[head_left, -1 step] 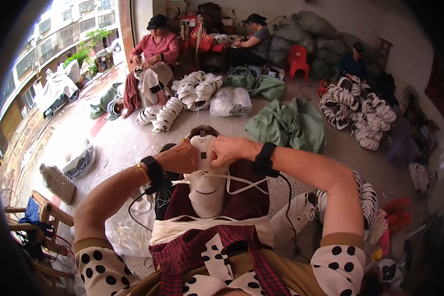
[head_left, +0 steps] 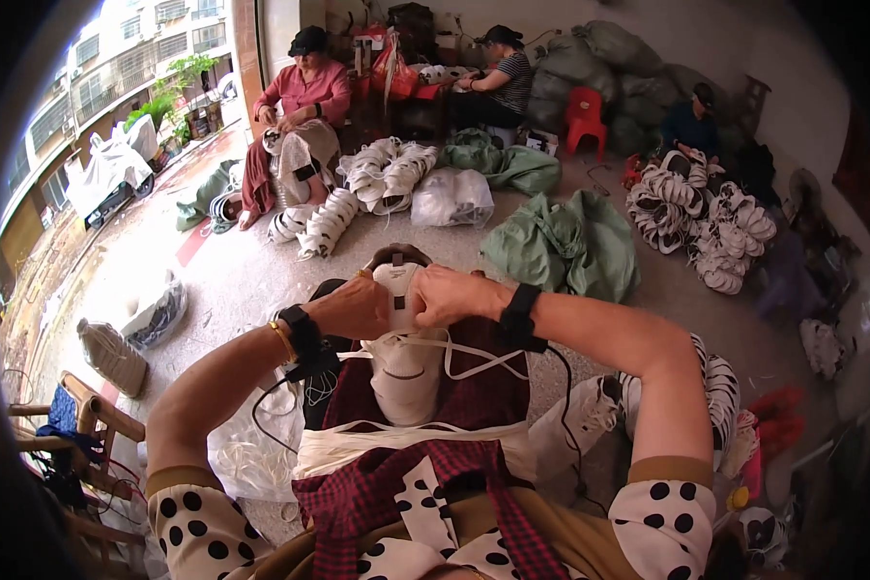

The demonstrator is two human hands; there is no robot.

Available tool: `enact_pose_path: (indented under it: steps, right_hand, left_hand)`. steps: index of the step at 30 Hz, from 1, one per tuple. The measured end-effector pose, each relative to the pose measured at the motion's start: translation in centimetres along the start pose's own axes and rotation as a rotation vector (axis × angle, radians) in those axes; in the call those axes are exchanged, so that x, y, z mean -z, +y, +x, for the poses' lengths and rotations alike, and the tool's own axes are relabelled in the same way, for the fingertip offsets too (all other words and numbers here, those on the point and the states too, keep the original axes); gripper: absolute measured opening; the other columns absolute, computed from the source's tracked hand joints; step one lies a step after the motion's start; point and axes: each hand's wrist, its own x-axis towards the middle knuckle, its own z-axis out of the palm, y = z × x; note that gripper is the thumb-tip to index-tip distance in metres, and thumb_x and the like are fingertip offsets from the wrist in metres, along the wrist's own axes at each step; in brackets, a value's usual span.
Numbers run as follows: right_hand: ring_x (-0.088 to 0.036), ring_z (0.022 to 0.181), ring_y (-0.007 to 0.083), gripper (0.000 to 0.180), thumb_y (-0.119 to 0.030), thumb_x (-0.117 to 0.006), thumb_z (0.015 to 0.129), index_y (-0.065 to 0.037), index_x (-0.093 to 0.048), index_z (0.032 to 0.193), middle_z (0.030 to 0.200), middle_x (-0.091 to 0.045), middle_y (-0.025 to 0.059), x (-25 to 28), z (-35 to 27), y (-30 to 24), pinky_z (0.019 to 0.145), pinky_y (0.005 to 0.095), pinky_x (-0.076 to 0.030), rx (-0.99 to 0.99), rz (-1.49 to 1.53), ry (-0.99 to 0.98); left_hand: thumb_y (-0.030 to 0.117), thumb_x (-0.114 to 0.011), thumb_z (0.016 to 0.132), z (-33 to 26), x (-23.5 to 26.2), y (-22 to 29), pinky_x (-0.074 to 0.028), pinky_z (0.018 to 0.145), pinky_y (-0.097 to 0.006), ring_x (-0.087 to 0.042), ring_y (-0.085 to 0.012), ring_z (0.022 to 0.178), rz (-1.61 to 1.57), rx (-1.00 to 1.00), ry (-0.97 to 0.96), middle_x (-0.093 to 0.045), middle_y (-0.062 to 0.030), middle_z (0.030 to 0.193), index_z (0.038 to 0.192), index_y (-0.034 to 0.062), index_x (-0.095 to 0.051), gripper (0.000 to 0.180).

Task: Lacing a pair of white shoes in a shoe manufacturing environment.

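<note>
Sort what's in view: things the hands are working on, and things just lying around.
In hand: white shoe, held by left hand and right hand; its white laces.

Lying about: green sacks, shoe piles, red stool, wooden chair.

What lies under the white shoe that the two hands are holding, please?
Under the white shoe lie a red checked cloth across the lap and loose white laces. Whatever is directly beneath its sole is covered.
</note>
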Motion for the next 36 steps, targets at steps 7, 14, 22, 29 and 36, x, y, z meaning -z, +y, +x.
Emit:
enact_pose_path:
  steps: [7, 14, 22, 29, 36]
  right_hand:
    - [-0.055, 0.074, 0.0069, 0.03, -0.031, -0.058, 0.099, -0.004, -0.07, 0.098, 0.083, -0.063, -0.0036, -2.6, -1.0, -0.7, 0.067, 0.0255, -0.046, -0.159, 0.686, 0.582]
    - [-0.061, 0.083, 0.0092, 0.025, -0.021, -0.059, 0.1, 0.0, -0.07, 0.092, 0.086, -0.068, 0.0007, -3.4, -1.3, -0.3, 0.076, 0.0274, -0.049, 0.09, 0.724, 0.624]
    - [-0.062, 0.085, 0.0131, 0.018, -0.019, -0.064, 0.097, -0.003, -0.072, 0.094, 0.085, -0.068, 0.0024, -3.7, -1.7, -0.3, 0.08, 0.03, -0.049, 0.183, 0.643, 0.647]
    - [-0.06, 0.084, 0.0106, 0.017, -0.019, -0.066, 0.096, -0.004, -0.073, 0.097, 0.086, -0.064, -0.0003, -3.6, -1.3, -0.7, 0.077, 0.0269, -0.048, 0.16, 0.566, 0.643]
    - [-0.056, 0.084, 0.0127, 0.021, -0.02, -0.066, 0.094, -0.008, -0.071, 0.11, 0.085, -0.063, -0.0004, -2.7, -2.2, -1.0, 0.084, 0.0306, -0.047, -0.001, 0.841, 0.462]
  left_hand:
    - [0.018, -0.066, 0.081, 0.1, 0.3, 1.3, -0.045, 0.084, -0.037, -0.064, -0.0183, 0.07, 0.065, 0.115, -0.095, -0.068, -0.005, 0.074, 0.075, 0.0032, -0.07, 0.016]
    - [0.023, -0.056, 0.097, -2.7, -0.2, 5.6, -0.046, 0.065, -0.03, -0.056, -0.0094, 0.069, -0.577, 0.225, 0.25, -0.063, -0.0025, 0.075, 0.087, 0.0005, -0.066, 0.027]
    - [0.02, -0.056, 0.099, -1.1, -2.6, 7.3, -0.047, 0.054, -0.023, -0.055, -0.0058, 0.06, -0.985, 0.401, 0.465, -0.06, 0.0005, 0.075, 0.115, -0.003, -0.062, 0.028]
    - [0.022, -0.069, 0.089, -0.9, -3.5, 7.0, -0.046, 0.057, -0.026, -0.053, -0.0037, 0.065, -0.798, 0.408, 0.541, -0.064, 0.0007, 0.071, 0.093, -0.0036, -0.072, 0.026]
    - [0.011, -0.073, 0.088, -1.8, -2.7, 9.9, -0.042, 0.056, -0.025, -0.05, -0.0036, 0.063, -0.741, 0.271, 0.668, -0.06, -0.0001, 0.066, 0.081, -0.0041, -0.068, 0.018]
